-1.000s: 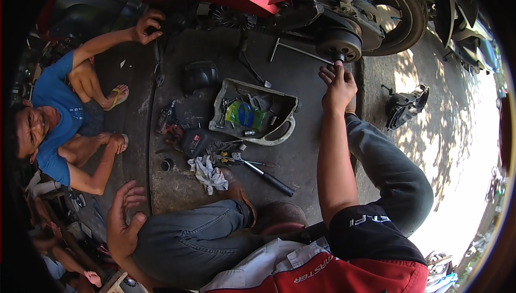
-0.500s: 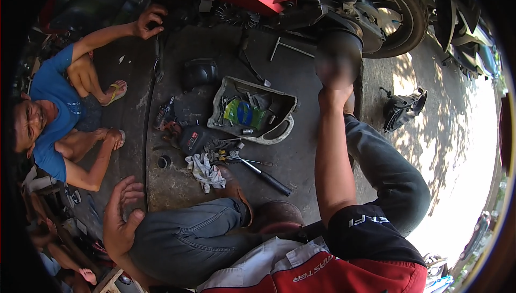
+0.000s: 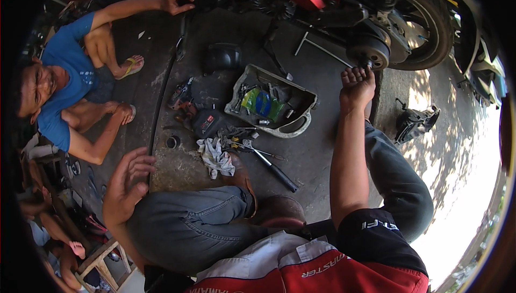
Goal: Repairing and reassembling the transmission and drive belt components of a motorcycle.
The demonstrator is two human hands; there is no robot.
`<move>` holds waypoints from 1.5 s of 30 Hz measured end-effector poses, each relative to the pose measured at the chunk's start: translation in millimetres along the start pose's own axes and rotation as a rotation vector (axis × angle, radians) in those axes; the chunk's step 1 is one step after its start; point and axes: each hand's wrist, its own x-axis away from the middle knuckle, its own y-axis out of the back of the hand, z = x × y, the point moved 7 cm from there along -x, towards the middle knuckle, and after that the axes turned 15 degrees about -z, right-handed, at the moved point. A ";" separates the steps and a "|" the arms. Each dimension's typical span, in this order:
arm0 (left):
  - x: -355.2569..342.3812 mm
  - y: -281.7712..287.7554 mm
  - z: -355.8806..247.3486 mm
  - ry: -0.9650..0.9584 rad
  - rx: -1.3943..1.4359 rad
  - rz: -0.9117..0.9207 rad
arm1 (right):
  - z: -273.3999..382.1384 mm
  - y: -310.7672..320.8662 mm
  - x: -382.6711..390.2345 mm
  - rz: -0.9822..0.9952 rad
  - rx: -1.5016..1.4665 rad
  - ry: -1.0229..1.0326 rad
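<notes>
My right hand (image 3: 357,86) is raised with curled fingers, at the lower rim of a round metal clutch drum (image 3: 359,54) beside the rear wheel of a red scooter. The thumb and fingertips meet at a small shiny metal piece (image 3: 369,63) at the drum's centre. Whether that piece is a nut or a shaft end cannot be made out. My left hand (image 3: 126,185) hovers above my left knee, fingers apart and holding nothing.
A grey tray (image 3: 290,131) of small parts stands mid-floor. Around it lie a T-handle wrench (image 3: 328,51), a long-handled wrench (image 3: 274,169), a white rag (image 3: 215,158), an orange power tool (image 3: 185,107) and a black cover (image 3: 223,56). Another person in blue (image 3: 70,86) squats at left.
The view has shifted, so the scene sits further right. The drum area, blurred before, now shows clearly, with my right hand at its lower rim. My left hand stays open.
</notes>
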 end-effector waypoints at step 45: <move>-123.0 -179.8 148.8 -0.572 -0.238 -0.406 | -187.4 56.3 224.1 1.257 0.789 0.130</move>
